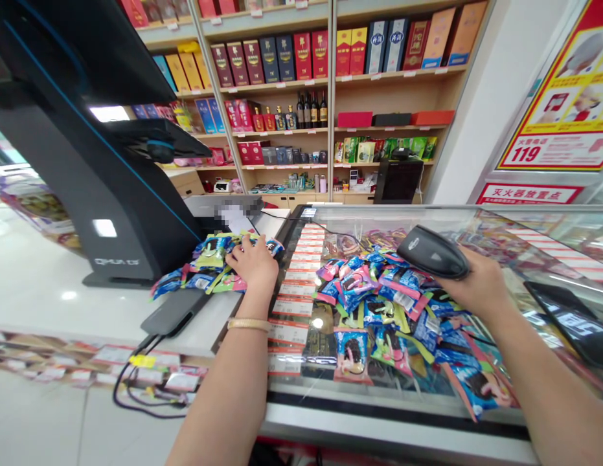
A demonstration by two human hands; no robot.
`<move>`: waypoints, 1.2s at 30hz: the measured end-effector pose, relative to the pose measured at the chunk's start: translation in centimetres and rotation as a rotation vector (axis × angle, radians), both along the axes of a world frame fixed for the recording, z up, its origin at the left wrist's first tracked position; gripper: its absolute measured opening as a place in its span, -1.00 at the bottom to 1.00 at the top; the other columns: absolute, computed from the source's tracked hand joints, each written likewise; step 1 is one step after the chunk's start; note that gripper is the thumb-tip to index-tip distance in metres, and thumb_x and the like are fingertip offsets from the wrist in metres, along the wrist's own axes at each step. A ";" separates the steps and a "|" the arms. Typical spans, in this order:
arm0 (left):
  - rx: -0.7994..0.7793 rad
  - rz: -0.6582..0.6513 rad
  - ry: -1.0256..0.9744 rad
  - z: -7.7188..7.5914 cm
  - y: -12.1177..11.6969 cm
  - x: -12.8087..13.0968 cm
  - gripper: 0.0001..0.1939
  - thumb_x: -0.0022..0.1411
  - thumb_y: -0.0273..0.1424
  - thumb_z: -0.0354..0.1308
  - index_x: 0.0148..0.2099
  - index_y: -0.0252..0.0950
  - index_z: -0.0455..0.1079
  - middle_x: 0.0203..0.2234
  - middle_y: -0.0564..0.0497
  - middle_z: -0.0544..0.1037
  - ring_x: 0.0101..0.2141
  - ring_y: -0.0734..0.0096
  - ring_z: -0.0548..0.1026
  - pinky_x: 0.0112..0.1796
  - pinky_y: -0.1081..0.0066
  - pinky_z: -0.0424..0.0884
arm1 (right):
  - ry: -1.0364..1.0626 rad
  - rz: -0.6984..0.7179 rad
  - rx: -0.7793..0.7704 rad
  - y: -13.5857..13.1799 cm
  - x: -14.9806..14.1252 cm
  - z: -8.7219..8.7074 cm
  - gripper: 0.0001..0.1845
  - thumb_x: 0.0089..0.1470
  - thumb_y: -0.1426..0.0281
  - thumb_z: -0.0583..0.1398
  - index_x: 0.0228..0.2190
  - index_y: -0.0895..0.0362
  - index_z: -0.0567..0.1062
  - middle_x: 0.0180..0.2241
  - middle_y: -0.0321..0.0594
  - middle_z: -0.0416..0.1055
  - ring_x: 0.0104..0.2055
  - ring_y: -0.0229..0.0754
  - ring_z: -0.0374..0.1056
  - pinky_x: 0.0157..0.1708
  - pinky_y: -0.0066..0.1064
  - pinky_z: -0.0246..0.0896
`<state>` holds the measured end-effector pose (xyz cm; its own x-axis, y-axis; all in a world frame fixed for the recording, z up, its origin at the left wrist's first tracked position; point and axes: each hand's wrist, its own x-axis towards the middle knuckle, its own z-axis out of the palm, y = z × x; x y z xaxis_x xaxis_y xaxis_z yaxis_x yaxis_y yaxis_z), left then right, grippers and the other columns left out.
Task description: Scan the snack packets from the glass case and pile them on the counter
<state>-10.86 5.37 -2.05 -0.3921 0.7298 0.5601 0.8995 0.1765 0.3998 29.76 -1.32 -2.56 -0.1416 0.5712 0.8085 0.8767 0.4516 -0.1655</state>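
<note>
My right hand [483, 285] is wrapped round the handle of a black barcode scanner [433, 251], which points left above a large pile of small snack packets [364, 285]. These packets are blue, pink and green and lie on a glass display counter. To the left, my left hand [252, 260] rests palm down with fingers spread on a smaller heap of the same snack packets [211, 252]. That heap lies beside the base of a dark checkout terminal [136, 213]. Whether my left fingertips pinch a packet is not visible.
A dark grey box with cables [173, 312] sits at the white counter's edge. Price labels [301, 278] line the glass counter [325, 404]. A black phone-like item [570, 323] lies at right. Shelves of boxes and bottles [282, 58] stand behind.
</note>
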 end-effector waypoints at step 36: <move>-0.102 -0.930 -1.934 -0.1 -2.5 10.1 -0.66 0.20 -0.59 0.25 0.02 -0.22 0.44 -0.31 0.07 0.62 -0.36 0.49 0.57 -0.16 0.38 0.52 | -0.031 0.265 -0.191 -2.3 -3.2 3.1 -0.73 0.10 0.15 0.26 -0.33 0.10 0.57 -0.40 -0.17 0.59 -0.39 -0.11 0.50 -0.38 -0.35 0.34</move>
